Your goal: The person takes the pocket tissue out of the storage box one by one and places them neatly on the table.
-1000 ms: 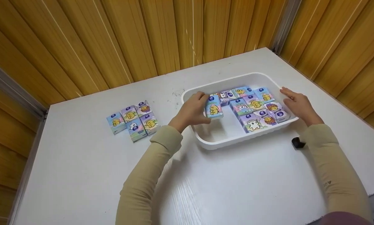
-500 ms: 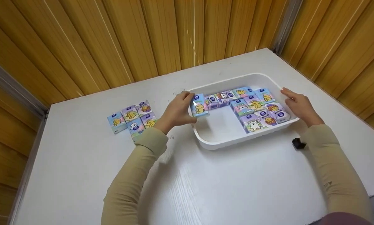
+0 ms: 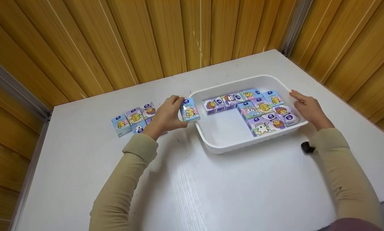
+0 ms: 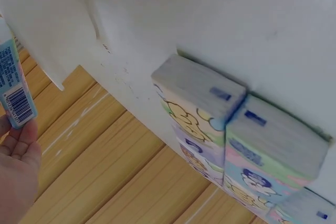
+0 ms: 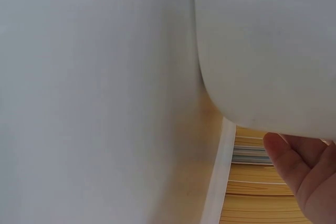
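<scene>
In the head view my left hand (image 3: 167, 115) grips a small light-blue tissue pack (image 3: 189, 110) with a yellow dog picture. The pack is held up beside the left end of a white plastic tray (image 3: 219, 149). Its barcode side (image 4: 17, 98) shows in the left wrist view. My right hand (image 3: 312, 110) holds the tray's right rim. In the right wrist view the fingers (image 5: 286, 158) lie against the tray's outer edge. Inside the tray, several blue and purple tissue packs (image 3: 262, 106) lie along the back and fill the right side.
Several more tissue packs (image 3: 134, 117) lie grouped on the white table (image 3: 82, 179), left of the tray and partly behind my left hand. A small black object (image 3: 307, 147) is near my right sleeve. Wood-patterned walls (image 3: 166, 35) stand behind the table and at its sides.
My left hand has moved left with the tissue pack, from over the tray to beyond its left rim. My right hand has stayed at the tray's right rim.
</scene>
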A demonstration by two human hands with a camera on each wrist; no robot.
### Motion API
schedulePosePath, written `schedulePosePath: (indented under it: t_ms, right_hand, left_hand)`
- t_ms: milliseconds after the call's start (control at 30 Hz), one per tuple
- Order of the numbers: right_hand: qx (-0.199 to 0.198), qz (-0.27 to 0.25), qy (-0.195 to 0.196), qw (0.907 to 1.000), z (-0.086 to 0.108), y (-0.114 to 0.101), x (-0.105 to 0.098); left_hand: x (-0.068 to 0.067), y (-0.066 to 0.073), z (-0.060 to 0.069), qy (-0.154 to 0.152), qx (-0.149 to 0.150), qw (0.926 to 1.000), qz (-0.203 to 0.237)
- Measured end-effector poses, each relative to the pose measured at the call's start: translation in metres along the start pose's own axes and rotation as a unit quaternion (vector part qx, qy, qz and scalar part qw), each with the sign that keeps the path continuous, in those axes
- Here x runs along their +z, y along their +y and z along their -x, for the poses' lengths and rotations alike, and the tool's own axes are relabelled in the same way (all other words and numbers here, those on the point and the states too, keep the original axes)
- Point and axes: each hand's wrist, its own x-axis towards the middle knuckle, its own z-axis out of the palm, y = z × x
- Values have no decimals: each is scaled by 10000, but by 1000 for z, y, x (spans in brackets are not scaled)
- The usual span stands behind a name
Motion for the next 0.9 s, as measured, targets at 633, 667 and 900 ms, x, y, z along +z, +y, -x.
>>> schedulePosePath:
  t_ms: [633,667,900]
  right_hand:
    - [178,-12,-151,9997,0,-1,0]
    - [189,-19,-160,9997,0,-1,0]
    - [220,-42,-176,9996,0,-1,0]
  left_hand:
    - [-7,-41,29,-142,-457,9982,-375]
    - [-8,-44,30,-165,-484,9979,-400]
    - [-12,-59,41,-322,-585,9957,-641]
